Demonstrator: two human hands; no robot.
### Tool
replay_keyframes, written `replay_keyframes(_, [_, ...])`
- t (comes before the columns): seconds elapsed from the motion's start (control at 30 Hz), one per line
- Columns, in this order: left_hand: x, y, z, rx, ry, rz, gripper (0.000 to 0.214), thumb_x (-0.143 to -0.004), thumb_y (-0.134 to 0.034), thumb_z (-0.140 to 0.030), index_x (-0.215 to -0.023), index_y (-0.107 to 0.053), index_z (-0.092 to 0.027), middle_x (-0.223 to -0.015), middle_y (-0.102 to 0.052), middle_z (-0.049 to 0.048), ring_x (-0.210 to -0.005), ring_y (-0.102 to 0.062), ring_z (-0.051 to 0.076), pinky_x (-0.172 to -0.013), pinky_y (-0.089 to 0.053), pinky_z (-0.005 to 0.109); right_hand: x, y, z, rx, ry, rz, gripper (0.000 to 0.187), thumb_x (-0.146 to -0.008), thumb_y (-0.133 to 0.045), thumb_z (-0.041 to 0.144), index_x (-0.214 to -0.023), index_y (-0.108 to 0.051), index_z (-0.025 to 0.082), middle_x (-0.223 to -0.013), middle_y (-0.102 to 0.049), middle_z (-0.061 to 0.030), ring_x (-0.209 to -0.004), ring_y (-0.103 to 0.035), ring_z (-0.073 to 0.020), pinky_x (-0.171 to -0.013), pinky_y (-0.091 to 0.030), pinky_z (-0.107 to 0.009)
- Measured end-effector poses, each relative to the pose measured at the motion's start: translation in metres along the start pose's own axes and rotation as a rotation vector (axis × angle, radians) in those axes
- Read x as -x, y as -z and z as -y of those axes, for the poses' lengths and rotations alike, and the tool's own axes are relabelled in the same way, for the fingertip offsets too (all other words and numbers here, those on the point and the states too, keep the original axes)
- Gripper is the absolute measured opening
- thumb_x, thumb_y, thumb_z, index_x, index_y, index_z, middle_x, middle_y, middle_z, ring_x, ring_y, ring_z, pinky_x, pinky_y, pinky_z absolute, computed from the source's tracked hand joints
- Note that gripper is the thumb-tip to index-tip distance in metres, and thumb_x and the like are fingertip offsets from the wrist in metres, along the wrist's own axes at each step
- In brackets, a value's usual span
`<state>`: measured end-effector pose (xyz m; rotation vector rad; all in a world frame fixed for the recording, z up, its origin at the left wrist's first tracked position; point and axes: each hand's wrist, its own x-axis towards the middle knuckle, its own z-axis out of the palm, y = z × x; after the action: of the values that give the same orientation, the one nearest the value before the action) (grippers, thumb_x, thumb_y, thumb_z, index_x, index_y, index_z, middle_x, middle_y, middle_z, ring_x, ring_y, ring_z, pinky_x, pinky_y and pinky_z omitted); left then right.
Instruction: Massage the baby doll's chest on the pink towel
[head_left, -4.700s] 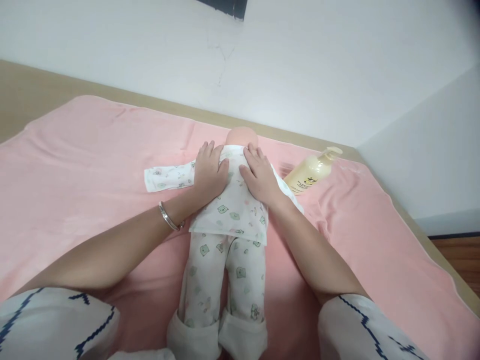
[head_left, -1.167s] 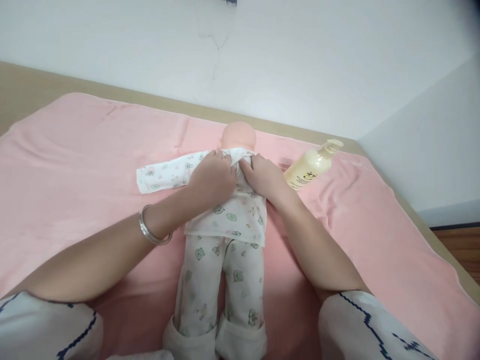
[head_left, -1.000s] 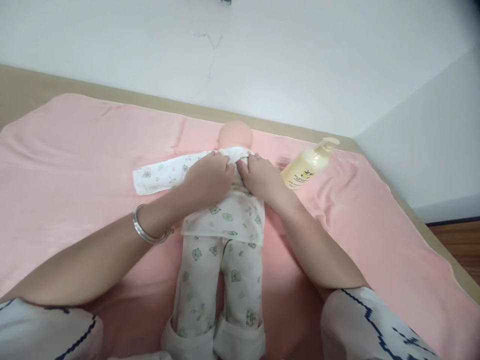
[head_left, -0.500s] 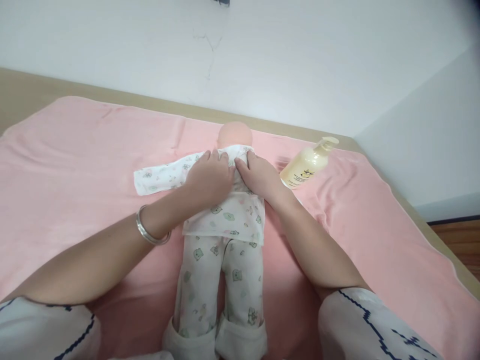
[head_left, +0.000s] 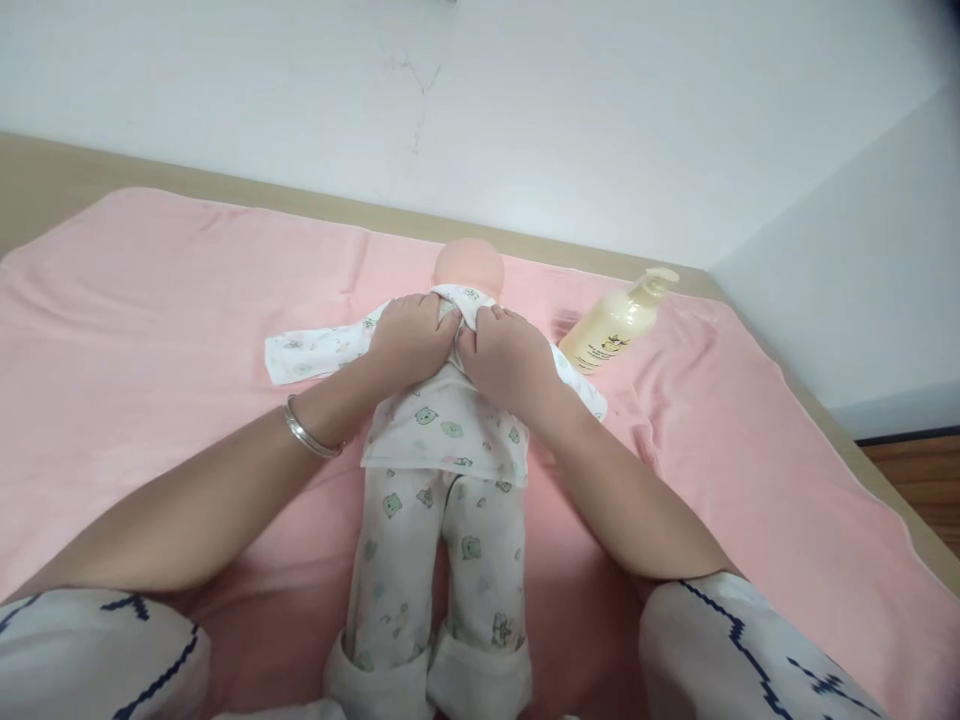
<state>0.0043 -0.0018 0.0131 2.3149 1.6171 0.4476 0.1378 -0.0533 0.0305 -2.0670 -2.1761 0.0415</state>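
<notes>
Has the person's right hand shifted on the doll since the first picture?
Yes. The right hand has slid inward, away from the lotion bottle, to meet the left hand at the collar under the doll's head.

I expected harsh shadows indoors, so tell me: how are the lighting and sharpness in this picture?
Head view: soft, even light, only faint shadows under the forearms on the pink blanket, no glare on the bottle. Head view: the left hand and right hand gripping the doll's shirt look fairly sharp; a dark smudge clips the top right corner.
</notes>
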Motion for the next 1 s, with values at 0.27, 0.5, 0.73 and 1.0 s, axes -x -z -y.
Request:
replay_keyframes(0.27, [0.001, -0.007, 0.001, 0.005, -0.007, -0.034, 0.043, -0.105, -0.028, -0.034, -0.109, -0.065, -0.012, -0.119, -0.073, 0.0223, -0.115, -0.066, 0.035, -0.107, -0.050, 0.051, -0.021, -0.002, -0.017, -0.170, -0.077, 0.071, 0.054, -0.110, -0.032, 0.041, -0.131, -0.064, 0.004, -0.131, -0.073, -0.0243, -0.125, -0.067, -0.0378, -0.105, -0.049, -0.044])
replay_keyframes(0.5, [0.002, -0.012, 0.006, -0.045, -0.082, -0.096, 0.041, -0.106, -0.030, -0.032, -0.106, -0.066, -0.014, -0.108, -0.072, 0.0195, -0.106, -0.064, 0.032, -0.101, -0.050, 0.048, -0.018, 0.001, -0.013, -0.139, -0.078, 0.097, 0.057, -0.110, -0.030, 0.042, -0.132, -0.064, 0.002, -0.130, -0.073, -0.0253, -0.125, -0.067, -0.0387, -0.105, -0.049, -0.045])
replay_keyframes(0.73, [0.028, 0.001, -0.015, -0.311, -0.147, -0.064, 0.045, -0.108, -0.027, -0.025, -0.116, -0.067, -0.007, -0.109, -0.070, 0.0250, -0.106, -0.066, 0.036, -0.096, -0.050, 0.049, -0.019, 0.011, -0.018, -0.093, -0.051, 0.156, 0.054, -0.109, -0.033, 0.042, -0.131, -0.066, 0.006, -0.130, -0.072, -0.0236, -0.119, -0.068, -0.0375, -0.097, -0.050, -0.044])
replay_keyframes(1.0, [0.002, 0.010, 0.003, -0.132, -0.092, 0.097, 0.036, -0.105, -0.036, -0.030, -0.095, -0.067, -0.015, -0.106, -0.073, 0.0172, -0.101, -0.068, 0.032, -0.087, -0.051, 0.042, 0.002, 0.010, -0.004, 0.108, 0.004, 0.079, 0.048, -0.113, -0.029, 0.036, -0.123, -0.066, 0.007, -0.117, -0.074, -0.0219, -0.110, -0.067, -0.0357, -0.093, -0.048, -0.042])
